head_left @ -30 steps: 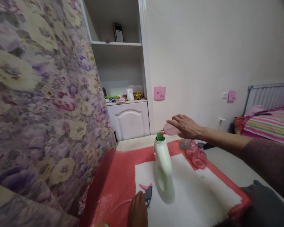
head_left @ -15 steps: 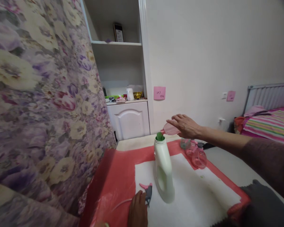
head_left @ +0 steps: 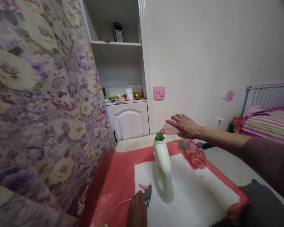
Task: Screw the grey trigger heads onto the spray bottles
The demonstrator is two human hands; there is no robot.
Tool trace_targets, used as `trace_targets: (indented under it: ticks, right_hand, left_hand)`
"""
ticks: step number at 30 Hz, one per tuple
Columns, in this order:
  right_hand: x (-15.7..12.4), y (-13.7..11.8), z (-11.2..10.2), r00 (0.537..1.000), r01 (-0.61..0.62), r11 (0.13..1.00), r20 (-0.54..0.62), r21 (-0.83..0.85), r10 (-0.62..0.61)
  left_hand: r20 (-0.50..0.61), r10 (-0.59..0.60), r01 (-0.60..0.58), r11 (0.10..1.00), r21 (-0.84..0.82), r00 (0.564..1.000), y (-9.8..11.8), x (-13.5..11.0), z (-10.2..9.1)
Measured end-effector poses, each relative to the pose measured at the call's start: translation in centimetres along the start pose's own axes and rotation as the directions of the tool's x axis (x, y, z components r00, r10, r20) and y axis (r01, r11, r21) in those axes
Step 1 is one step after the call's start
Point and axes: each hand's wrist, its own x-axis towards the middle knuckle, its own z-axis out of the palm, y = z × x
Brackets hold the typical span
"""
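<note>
My right hand [head_left: 186,125] is closed around a clear pink bottle [head_left: 170,129], tipped sideways with its neck at the green spout [head_left: 159,136] in the mouth of a pale green jug [head_left: 164,176]. The jug stands upright on white paper. Low in the view, my left hand [head_left: 137,209] has its fingers together against a grey and pink spray trigger head [head_left: 148,192]; a thin tube runs out to the left behind the fingers. The thumb's grip is hidden. Liquid in the tipped bottle cannot be made out.
Several round clear and pink bottles [head_left: 198,158] stand right of the jug. White paper [head_left: 184,195] lies over a red sheet [head_left: 118,170] on the table. A floral curtain [head_left: 49,110] hangs at left, a cabinet [head_left: 129,119] behind, and a bed [head_left: 269,123] at far right.
Almost nothing differs: the whole view shifts very slightly, while both hands, the tipped bottle and the jug keep their places relative to each other.
</note>
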Motion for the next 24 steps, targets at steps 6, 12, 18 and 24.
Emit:
trace_targets:
  ticks: [6, 12, 18, 24]
  right_hand:
    - [0.08, 0.05, 0.05, 1.0, 0.0, 1.0, 0.001, -0.012, 0.0]
    - [0.25, -0.17, -0.25, 1.0, -0.001, 1.0, 0.007, -0.024, 0.002]
    - [0.31, -0.24, -0.25, 1.0, 0.004, 1.0, 0.001, -0.029, -0.004]
    - [0.32, -0.2, -0.04, 1.0, 0.001, 1.0, -0.009, -0.023, -0.002]
  left_hand:
    - [-0.019, 0.014, -0.014, 1.0, 0.002, 1.0, -0.03, 0.06, 0.07]
    - [-0.044, 0.029, -0.028, 1.0, 0.008, 0.999, -0.09, -0.05, 0.19]
    - [-0.065, 0.061, -0.06, 0.998, 0.022, 0.996, -0.28, -0.04, 0.47]
    - [-0.124, 0.089, -0.085, 0.996, 0.039, 0.988, -0.4, 0.01, 0.55]
